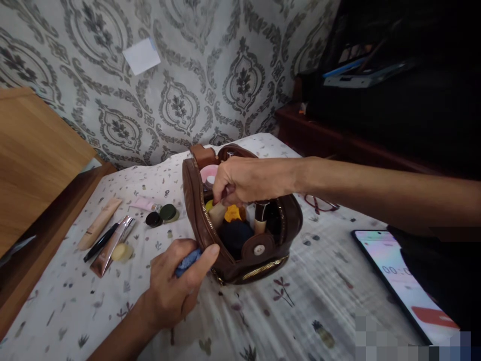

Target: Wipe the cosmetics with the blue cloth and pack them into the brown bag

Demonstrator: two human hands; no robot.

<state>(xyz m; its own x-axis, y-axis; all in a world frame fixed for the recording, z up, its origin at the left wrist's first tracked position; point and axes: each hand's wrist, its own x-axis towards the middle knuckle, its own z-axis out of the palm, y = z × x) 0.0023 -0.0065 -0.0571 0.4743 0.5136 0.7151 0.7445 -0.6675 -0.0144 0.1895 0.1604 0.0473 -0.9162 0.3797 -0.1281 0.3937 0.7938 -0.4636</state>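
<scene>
Readable writing: phone (404, 286) on the printed sheet (225, 333) shows "00:" in large digits, the rest partly covered; a red bar sits lower on its screen. Lettering on the peach tube (99, 224) is too small to read.

Brown bag (193, 210) stands unzipped, mouth up. Right hand (248, 178), grip narrow, fingertips bunched inside the mouth at a beige item (217, 214); cannot tell whether it is pinched. Beside that lie an orange item (233, 213) and a black-capped bottle (260, 223).

Left hand (176, 281), grip closed around a blue item (188, 261), thumb at the near left side of the bag. Well left of the bag: peach tube, black tube (101, 243), rose metallic tube (110, 249)
</scene>
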